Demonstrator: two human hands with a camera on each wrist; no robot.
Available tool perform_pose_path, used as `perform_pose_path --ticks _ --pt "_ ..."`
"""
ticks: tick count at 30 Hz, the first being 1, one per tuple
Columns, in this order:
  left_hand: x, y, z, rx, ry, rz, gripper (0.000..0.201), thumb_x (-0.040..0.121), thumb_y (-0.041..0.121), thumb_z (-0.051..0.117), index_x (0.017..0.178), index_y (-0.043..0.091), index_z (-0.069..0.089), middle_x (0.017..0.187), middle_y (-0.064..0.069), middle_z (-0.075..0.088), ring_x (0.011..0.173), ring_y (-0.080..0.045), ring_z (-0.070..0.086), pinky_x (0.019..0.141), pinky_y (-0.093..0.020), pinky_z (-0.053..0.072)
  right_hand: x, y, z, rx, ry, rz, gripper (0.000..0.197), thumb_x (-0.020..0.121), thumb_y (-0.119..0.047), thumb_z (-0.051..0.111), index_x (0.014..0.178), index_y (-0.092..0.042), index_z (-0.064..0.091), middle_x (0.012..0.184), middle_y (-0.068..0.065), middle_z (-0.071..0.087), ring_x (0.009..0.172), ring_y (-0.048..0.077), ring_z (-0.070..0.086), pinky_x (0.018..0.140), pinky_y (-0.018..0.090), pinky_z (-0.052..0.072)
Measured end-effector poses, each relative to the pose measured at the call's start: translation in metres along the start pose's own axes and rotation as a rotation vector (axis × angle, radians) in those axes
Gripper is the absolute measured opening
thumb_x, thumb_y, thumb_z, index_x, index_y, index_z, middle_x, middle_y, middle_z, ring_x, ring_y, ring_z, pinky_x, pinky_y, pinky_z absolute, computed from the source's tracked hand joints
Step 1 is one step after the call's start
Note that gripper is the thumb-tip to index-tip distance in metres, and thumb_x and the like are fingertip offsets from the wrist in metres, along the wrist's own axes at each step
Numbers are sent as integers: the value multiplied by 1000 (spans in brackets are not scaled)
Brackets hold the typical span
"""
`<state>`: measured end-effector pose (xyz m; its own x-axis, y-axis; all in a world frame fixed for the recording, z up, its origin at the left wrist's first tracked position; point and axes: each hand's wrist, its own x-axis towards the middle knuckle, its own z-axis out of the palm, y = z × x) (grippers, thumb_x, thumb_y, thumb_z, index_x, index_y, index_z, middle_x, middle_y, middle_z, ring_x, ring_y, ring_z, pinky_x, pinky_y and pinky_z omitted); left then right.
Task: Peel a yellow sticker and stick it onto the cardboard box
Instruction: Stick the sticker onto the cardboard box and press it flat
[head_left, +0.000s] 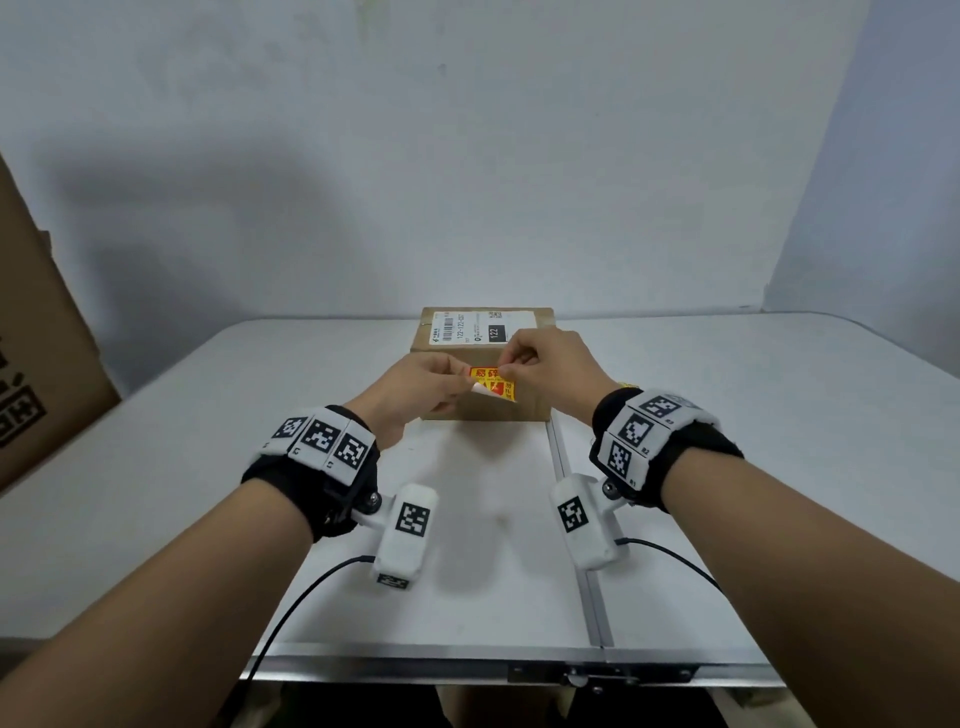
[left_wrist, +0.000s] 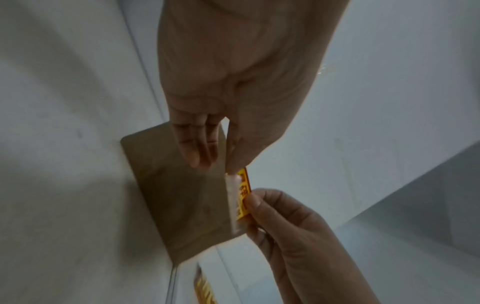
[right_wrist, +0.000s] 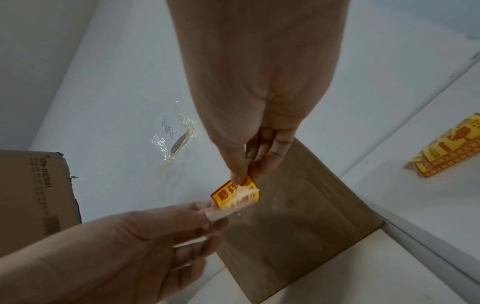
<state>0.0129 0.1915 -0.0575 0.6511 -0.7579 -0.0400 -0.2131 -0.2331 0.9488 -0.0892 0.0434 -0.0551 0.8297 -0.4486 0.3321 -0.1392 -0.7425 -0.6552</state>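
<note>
A brown cardboard box with a white shipping label stands at the table's middle back. Just in front of and above it, both hands hold a small yellow-and-red sticker. My right hand pinches the sticker's upper edge between thumb and fingers. My left hand pinches the white backing paper, which curls away from the sticker's lower left corner. In the right wrist view the sticker is partly lifted off its backing over the box. The left wrist view shows the backing edge-on beside the sticker.
A large printed carton leans at the table's left edge. A sheet of yellow stickers lies on the table right of the box. A clear tape scrap lies on the white table. A metal seam runs front to back.
</note>
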Motion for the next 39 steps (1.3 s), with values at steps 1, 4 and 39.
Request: perform_pose_path --ticks 1,4,39 --pt "0 0 -3 34 25 24 13 89 8 60 99 10 66 86 -6 58 68 -12 51 56 -17 44 0 2 0 -2 7 1 6 85 -11 65 87 -9 71 71 -12 56 67 0 50 63 9 39" --pt "3 2 -15 168 284 167 32 88 10 56 116 22 64 103 1 61 76 -14 58 69 -23 51 0 7 -1 0 11 -3 8 87 -12 62 82 -16 67 74 -12 55 69 3 50 64 12 39" --pt "59 -7 -18 581 137 341 32 88 9 54 116 22 62 109 21 59 98 -4 51 71 2 33 43 30 24 -218 68 -194 7 81 -19 70 84 -13 68 115 0 54 106 16 47 83 20 33"
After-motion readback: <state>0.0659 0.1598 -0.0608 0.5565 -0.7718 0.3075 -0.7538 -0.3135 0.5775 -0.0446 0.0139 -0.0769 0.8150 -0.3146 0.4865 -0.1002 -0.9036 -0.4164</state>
